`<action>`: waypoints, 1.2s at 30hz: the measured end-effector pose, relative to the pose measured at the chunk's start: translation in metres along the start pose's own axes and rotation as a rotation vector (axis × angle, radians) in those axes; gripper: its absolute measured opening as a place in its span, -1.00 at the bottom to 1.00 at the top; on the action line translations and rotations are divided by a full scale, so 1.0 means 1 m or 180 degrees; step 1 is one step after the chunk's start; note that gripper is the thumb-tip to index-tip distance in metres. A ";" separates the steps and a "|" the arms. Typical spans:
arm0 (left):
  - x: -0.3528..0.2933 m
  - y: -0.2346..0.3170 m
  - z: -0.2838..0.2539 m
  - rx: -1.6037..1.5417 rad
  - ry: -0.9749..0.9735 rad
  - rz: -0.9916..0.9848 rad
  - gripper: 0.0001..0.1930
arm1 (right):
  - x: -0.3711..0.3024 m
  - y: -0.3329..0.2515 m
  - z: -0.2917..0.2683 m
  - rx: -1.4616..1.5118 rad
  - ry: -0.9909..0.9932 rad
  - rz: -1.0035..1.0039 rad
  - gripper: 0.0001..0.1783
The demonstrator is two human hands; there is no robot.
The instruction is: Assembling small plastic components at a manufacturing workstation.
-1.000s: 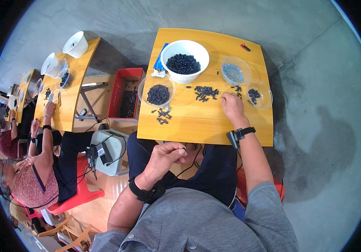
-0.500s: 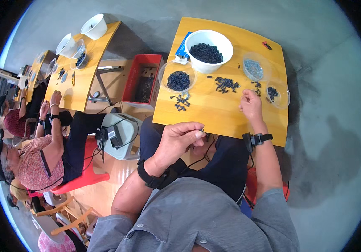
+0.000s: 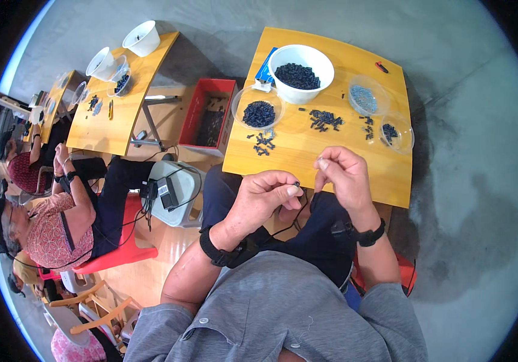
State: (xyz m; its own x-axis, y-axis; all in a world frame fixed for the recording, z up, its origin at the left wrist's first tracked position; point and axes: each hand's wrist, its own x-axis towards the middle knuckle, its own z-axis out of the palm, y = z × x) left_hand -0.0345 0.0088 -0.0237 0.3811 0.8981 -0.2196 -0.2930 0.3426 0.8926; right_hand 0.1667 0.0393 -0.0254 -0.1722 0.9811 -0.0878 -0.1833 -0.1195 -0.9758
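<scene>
My left hand [image 3: 262, 198] is closed in a pinch in front of the table's near edge, with a small black plastic piece [image 3: 297, 184] at the tips of thumb and forefinger. Facing it from the right, my right hand [image 3: 346, 178] is pinched too; whatever sits between its fingertips is too small to make out. The hands are close but apart. Beyond them on the yellow table [image 3: 307, 151] lie a loose pile of black pieces [image 3: 325, 119] and a smaller scatter of black pieces [image 3: 263, 143].
A white bowl [image 3: 325, 66] and a clear bowl [image 3: 239, 114] hold black pieces. At right are a clear tub of small silvery parts [image 3: 364, 99] and another clear tub [image 3: 405, 142]. A red-handled tool [image 3: 381, 67] lies far right. Left stand a red box [image 3: 201, 120], grey stool [image 3: 177, 199] and seated co-worker [image 3: 60, 229].
My right hand has come from over the table's right side, left and nearer, to face my left hand. My left hand has barely moved and keeps its pinch.
</scene>
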 end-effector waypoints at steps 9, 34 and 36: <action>-0.006 0.002 0.008 0.0194 -0.0166 0.0111 -0.87 | -0.032 -0.010 0.021 -0.0094 -0.0353 -0.0248 -0.92; -0.019 0.007 0.016 0.0255 -0.0031 0.0226 -0.89 | -0.046 -0.012 0.032 -0.0459 -0.0350 -0.0768 -0.94; -0.019 0.006 0.016 0.0255 -0.0042 0.0236 -0.89 | -0.047 -0.014 0.032 -0.0603 -0.0325 -0.0797 -0.94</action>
State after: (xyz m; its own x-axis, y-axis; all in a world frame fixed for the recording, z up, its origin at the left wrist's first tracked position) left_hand -0.0299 -0.0108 -0.0075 0.3725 0.9163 -0.1470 -0.2501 0.2517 0.9349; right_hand 0.1458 -0.0098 -0.0013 -0.2424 0.9550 0.1708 -0.0506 0.1633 -0.9853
